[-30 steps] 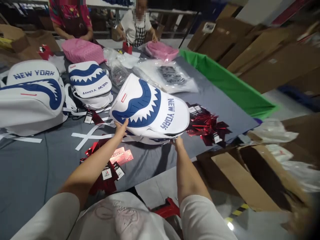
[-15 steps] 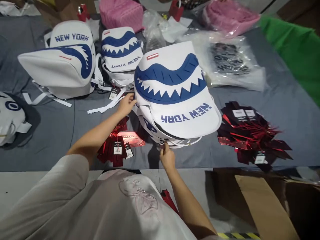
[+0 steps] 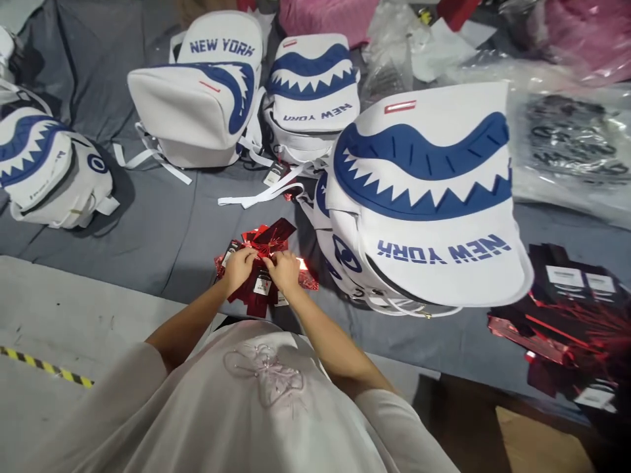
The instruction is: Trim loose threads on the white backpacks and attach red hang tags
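Note:
My left hand point(image 3: 240, 268) and my right hand point(image 3: 282, 270) are close together over a small pile of dark red and black hang tags point(image 3: 257, 299) with red strings. The fingers of both hands are bent and pinched on the tags and their strings; exactly which tag each one grips is hard to make out. A white backpack point(image 3: 428, 190) with a blue toothed-mouth design and NEW YORK lettering stands just right of my hands, touched by neither. Its flap hangs forward over the front.
Two more white backpacks point(image 3: 182, 112) stand at the back, straps trailing on the grey cloth point(image 3: 148, 223). Another white backpack point(image 3: 54, 171) lies at the left. A second tag pile point(image 3: 562, 315) is at the right, below a clear plastic bag point(image 3: 572, 138).
Both hands have let go of the large white backpack and moved left to the tag pile. The view has turned left, showing more of the backpack at the left.

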{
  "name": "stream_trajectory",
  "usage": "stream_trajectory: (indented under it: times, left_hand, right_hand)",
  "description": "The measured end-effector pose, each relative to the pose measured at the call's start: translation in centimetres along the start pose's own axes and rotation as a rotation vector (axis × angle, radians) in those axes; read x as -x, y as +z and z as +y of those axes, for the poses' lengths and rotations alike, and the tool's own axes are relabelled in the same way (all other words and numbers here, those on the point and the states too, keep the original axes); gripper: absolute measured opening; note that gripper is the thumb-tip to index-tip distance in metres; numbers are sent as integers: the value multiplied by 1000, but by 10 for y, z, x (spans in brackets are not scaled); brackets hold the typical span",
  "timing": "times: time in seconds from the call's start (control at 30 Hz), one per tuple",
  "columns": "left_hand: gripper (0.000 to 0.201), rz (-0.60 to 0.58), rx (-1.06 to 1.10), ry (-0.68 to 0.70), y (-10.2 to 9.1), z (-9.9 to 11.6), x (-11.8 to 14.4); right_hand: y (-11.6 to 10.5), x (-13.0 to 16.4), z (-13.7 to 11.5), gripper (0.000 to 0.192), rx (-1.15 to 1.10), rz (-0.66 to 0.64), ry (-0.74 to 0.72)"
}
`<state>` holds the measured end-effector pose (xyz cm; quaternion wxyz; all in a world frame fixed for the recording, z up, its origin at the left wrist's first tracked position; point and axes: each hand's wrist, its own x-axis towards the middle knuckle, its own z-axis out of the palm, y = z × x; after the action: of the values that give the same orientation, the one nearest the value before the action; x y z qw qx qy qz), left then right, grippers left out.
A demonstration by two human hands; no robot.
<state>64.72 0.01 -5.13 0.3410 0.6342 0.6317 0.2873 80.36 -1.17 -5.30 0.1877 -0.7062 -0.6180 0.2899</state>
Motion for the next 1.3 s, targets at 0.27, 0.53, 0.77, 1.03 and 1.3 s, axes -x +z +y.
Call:
stream_trajectory:
  times: [0.27,0.53,0.77,1.03,1.3]
  left_hand:
    - [40,40,-202,23,23,29,-28]
    - [18,36,-198,-83,23,35,-65]
    - [31,-70,4,194,32,70,-15]
    - [16,-420,96,231,91,94,36]
    - [22,-533,-242,599,119,127,27]
  right_hand:
    - [19,-15,2,18,-329,-108,148]
    - [10,31,25,27,-789,-146,198]
    - [-23,66,54,30,-974,101,250]
    - [-54,102,82,27,-793,344,223]
    - [-108,119,145,37,11,662,193]
